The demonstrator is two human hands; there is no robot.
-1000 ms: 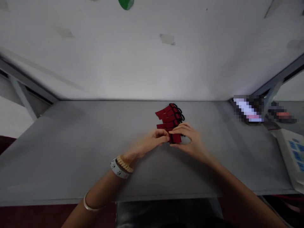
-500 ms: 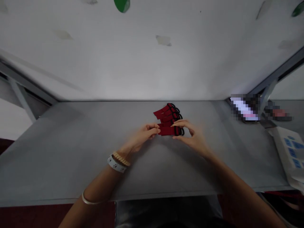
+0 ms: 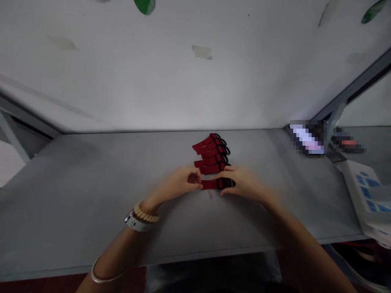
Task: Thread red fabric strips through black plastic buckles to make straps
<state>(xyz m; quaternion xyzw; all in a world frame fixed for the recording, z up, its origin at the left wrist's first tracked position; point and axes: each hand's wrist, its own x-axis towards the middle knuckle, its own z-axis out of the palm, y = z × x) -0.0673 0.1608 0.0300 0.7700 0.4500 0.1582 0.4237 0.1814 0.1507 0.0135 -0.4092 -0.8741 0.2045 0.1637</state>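
A short red strap (image 3: 209, 184) with a black buckle and rings at its right end lies nearest to me, level along the table. My left hand (image 3: 185, 182) is closed in a pinch on the strap's left end. Around the buckle end curl the thumb and fingers of my right hand (image 3: 246, 184), partly hiding the black rings. Just beyond both hands, several similar red straps (image 3: 210, 154) lie fanned and overlapping, their black rings toward the right. A thin red thread (image 3: 210, 195) shows below the near strap.
The grey table (image 3: 91, 195) meets a white wall (image 3: 171, 89) at the back. To the right are a blurred-out phone-like object (image 3: 307, 138), another pixelated item (image 3: 348, 140) and a white package with blue markings (image 3: 363, 195). Metal frame bars stand at both sides.
Both hands have drawn the near strap toward me, away from the fanned straps, leaving a gap. The view has shifted slightly right.
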